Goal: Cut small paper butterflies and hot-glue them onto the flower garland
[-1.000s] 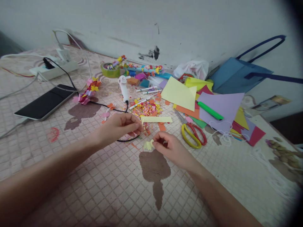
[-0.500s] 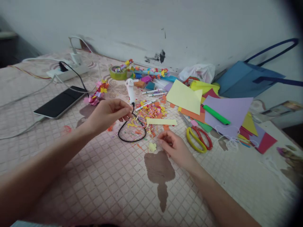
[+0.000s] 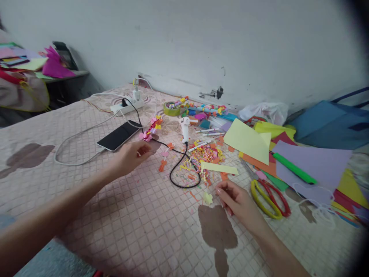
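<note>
My left hand (image 3: pixel 134 156) hovers low over the table near a cluster of pink, yellow and orange paper flowers (image 3: pixel 151 129). Its fingers are loosely curled, a gap shows beside the thumb, and nothing is visible in them. My right hand (image 3: pixel 236 198) rests to the right of a small pale-yellow paper flower (image 3: pixel 207 198), apart from it. The right thumb and fingertips come together, and whether they hold anything is hidden. Between the hands stands a white glue gun (image 3: pixel 185 130) with a black cord (image 3: pixel 184 187). Orange and pink paper cut-outs (image 3: pixel 163 161) lie beside the left fingertips.
Paper scraps (image 3: pixel 206 154) and a pale-yellow strip (image 3: pixel 220 168) lie mid-table. To the right are scissors (image 3: pixel 266 200), coloured paper sheets (image 3: pixel 311 161) and a green cutter (image 3: pixel 294 168). A tablet (image 3: pixel 119 135), charging cable and power strip (image 3: pixel 128 107) sit left, with tape (image 3: pixel 172 109) behind.
The view has swung left, bringing a side table into sight. My left hand has drawn back leftward from the glue gun's cord, uncovering paper cut-outs. My right hand stays beside the pale-yellow flower.
</note>
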{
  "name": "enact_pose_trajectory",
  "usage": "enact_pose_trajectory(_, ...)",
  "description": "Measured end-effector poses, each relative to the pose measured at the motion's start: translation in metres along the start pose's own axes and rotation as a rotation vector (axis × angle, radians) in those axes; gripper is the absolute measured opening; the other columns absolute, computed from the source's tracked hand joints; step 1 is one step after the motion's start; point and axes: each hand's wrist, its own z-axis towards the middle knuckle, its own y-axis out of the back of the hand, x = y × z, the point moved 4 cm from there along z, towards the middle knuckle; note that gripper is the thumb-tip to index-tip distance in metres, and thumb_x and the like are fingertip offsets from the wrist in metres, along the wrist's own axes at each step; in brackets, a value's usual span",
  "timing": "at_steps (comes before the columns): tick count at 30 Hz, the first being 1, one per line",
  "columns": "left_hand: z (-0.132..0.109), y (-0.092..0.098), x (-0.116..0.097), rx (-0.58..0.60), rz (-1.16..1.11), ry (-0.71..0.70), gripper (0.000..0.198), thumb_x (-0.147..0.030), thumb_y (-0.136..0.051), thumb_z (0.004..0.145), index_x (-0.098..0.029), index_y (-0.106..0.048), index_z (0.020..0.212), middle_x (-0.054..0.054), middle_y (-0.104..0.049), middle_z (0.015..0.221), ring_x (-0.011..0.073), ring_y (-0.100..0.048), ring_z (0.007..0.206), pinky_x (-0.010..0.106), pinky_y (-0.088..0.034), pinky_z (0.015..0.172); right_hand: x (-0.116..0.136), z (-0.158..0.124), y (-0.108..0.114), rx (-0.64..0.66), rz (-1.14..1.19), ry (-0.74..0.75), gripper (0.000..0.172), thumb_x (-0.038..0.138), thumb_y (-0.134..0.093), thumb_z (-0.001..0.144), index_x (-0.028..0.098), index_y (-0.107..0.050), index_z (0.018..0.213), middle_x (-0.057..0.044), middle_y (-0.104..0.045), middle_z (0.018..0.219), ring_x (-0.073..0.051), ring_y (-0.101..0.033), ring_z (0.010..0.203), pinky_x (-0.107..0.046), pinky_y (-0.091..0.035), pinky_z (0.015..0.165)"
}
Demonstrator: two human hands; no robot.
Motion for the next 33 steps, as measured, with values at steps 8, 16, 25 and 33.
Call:
enact_pose_trajectory(8,0.024,-0.029,-0.027,0.033,0.066,-0.203,0.016,-0.023,-0.050,0.083,-0.015,-0.063,0.089,0.005,-0.061,0.082,0.0132,-0.055,0.065,0.025,-0.041,0.059,0.005,-0.004,-0.001,0.025,-0.179,0.055,0.017,0.036,-0.050,0.086,0.019,-0.052,0.090,0.002,-0.051,0.069,-0.011,-0.047,0.056,-0.023,-0.038,0.048)
enact_pose_trajectory(16,0.027,-0.025,-0.005,-0.065,-0.065,-0.113,0.016,-0.024,-0.050,0.083,-0.015,-0.063,0.083,0.004,-0.061,0.077,0.0120,-0.052,0.061,0.024,-0.042,0.056,0.012,-0.010,-0.008,0.020,-0.507,0.104,0.019,0.015,-0.057,0.074,0.020,-0.053,0.092,0.003,-0.046,0.073,-0.012,-0.045,0.059,-0.026,-0.037,0.058)
enact_pose_trajectory(25,0.023,-0.032,-0.018,-0.027,-0.096,-0.166,0.016,-0.025,-0.049,0.084,-0.016,-0.063,0.085,0.004,-0.062,0.082,0.0124,-0.053,0.065,0.024,-0.042,0.060,0.016,-0.012,-0.009,0.047,-0.436,0.091,0.014,0.021,-0.060,0.076,0.021,-0.051,0.086,0.001,-0.049,0.077,-0.012,-0.045,0.059,-0.026,-0.037,0.056)
enact_pose_trajectory(33,0.025,-0.028,-0.021,-0.066,-0.157,-0.125,0.015,-0.022,-0.049,0.083,-0.017,-0.063,0.084,0.003,-0.062,0.080,0.0118,-0.052,0.063,0.023,-0.041,0.058,0.018,-0.012,-0.015,-0.032,-0.503,0.157,0.007,0.016,-0.053,0.078,0.023,-0.051,0.079,-0.001,-0.051,0.078,-0.015,-0.047,0.062,-0.026,-0.036,0.055)
